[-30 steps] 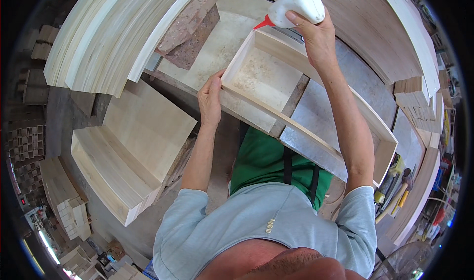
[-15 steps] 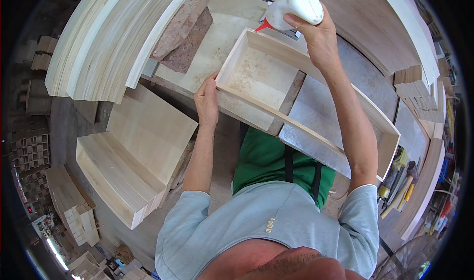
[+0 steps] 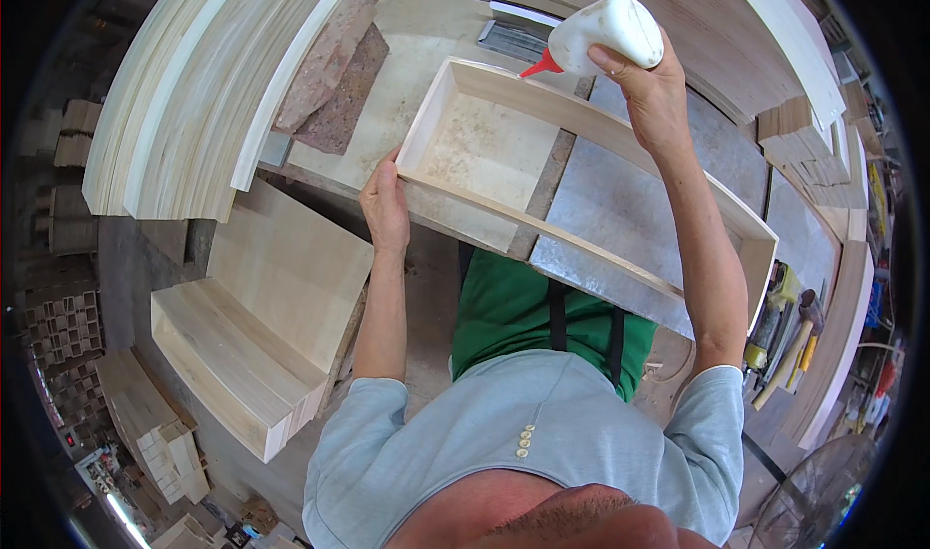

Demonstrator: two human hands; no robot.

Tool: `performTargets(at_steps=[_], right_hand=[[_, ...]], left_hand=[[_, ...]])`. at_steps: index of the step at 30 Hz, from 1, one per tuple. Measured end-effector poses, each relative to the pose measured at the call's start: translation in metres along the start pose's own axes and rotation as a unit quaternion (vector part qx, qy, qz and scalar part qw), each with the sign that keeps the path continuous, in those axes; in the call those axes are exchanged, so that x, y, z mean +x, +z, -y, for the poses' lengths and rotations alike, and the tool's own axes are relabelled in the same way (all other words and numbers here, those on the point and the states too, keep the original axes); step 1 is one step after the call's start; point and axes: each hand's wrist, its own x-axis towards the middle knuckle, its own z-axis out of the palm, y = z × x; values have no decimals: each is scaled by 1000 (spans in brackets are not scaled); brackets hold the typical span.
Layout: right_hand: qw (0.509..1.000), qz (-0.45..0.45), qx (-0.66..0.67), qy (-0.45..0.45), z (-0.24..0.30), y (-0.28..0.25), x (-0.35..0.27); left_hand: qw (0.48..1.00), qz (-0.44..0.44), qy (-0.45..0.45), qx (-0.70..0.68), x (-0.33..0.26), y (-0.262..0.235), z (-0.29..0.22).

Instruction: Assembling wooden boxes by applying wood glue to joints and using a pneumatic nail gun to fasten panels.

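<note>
A long, shallow rectangular wooden frame (image 3: 542,225) lies on the workbench, and the bench top shows through its open middle. My left hand (image 3: 387,210) is closed on the frame's near left corner, with the thumb on the outside. Tilted nozzle-down in my right hand (image 3: 659,98) is a white glue bottle (image 3: 608,37). Its red nozzle (image 3: 542,64) points down and left, with the tip at the top edge of the frame's far wall, not far from the far left corner. Whether glue is flowing out is too small to tell.
Stacked boards (image 3: 194,84) stand at the left, beside a reddish stone block (image 3: 334,84). More boards (image 3: 620,16) line the far side. Nested wooden pieces (image 3: 242,355) sit lower left. Hammers and other tools (image 3: 785,345) lie at the right. A metal piece (image 3: 523,40) lies behind the frame.
The bottle has moved right along the frame's far edge, away from the far left corner. My left hand keeps its hold, and it and the frame appear slightly farther left in view.
</note>
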Motion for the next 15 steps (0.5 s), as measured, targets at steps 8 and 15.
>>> performTargets(at_steps=[8,15], right_hand=[[997,-31,-75,-15,13,-50,-25],[996,-88,-13,12,31,-101,-59]], left_hand=[[1000,-1,-6,-18,1,-3,5],[1000,-10,-8,-16,2,-3,8]])
